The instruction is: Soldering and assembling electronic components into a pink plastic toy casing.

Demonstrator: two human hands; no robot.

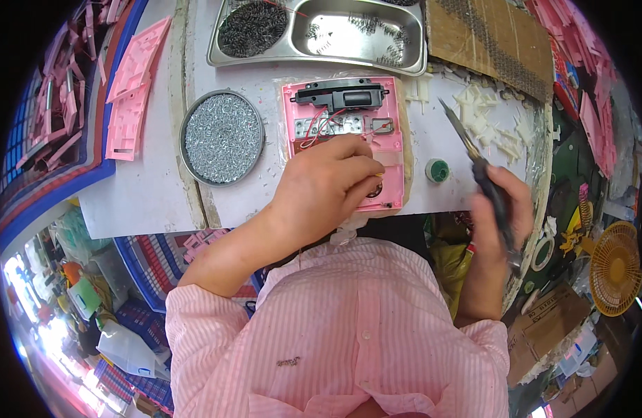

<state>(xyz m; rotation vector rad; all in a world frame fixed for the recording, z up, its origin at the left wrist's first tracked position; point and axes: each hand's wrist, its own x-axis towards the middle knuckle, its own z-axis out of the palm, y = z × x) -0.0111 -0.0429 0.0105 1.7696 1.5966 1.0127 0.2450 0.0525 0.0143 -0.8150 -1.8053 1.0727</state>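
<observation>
My left hand (328, 177) bends over an open pink plastic casing (394, 150) at the table's near edge. Its fingers are drawn together above a dark round part (374, 189); whatever they pinch is hidden. Inside the casing's far end lie a black plastic module (345, 99), red wires (329, 120) and a metal plate (349, 125). Off to the right, my right hand (502, 209) is closed around a black-handled tool (489, 182) with a long pointed metal tip, aimed up and left, away from the casing. The hand is slightly blurred.
A round dish of small silver screws (222, 139) stands left of the casing. Behind is a metal tray (314, 61) with springs. White plastic parts (484, 115), cardboard (495, 42) and a small green-topped pot (438, 171) lie right. Pink panels (136, 90) lie far left.
</observation>
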